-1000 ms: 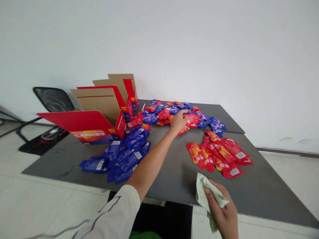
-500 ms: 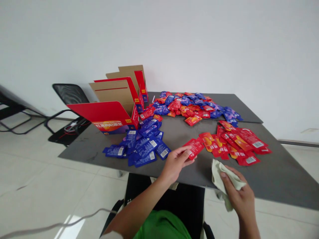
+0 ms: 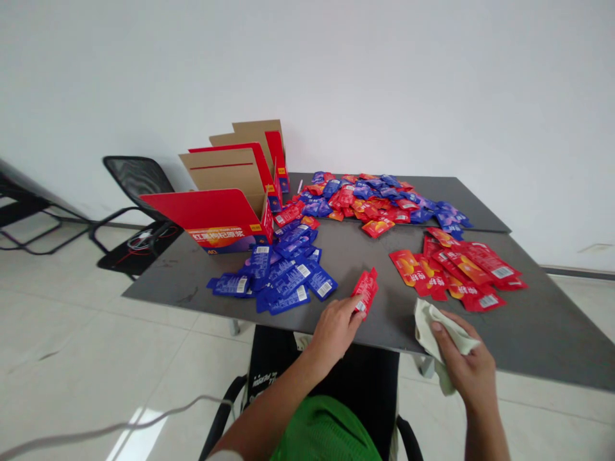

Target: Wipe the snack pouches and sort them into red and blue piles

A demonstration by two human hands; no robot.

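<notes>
My left hand (image 3: pixel 336 330) is closed on a red sachet (image 3: pixel 366 291), holding it by its lower left part near the table's front edge, barcode side up. A pale folded cloth (image 3: pixel 436 330) is gripped in my right hand (image 3: pixel 464 362), its loose end hanging past the table edge. Several red sachets (image 3: pixel 461 269) lie spread to the right, beyond the cloth. On the left is a loose pile of blue sachets (image 3: pixel 288 275), many showing barcodes.
Open red cartons (image 3: pixel 225 221) stand in a row at the table's left side. A mixed heap of red and blue sachets (image 3: pixel 369 198) covers the back of the grey table (image 3: pixel 192 275). A black chair (image 3: pixel 137 192) is beyond the left edge, and a cable (image 3: pixel 120 426) crosses the floor.
My left hand has drawn the red sachet nearer to me and turned it more upright, away from the red pile. My right hand keeps the cloth almost in place. The view has shifted slightly.
</notes>
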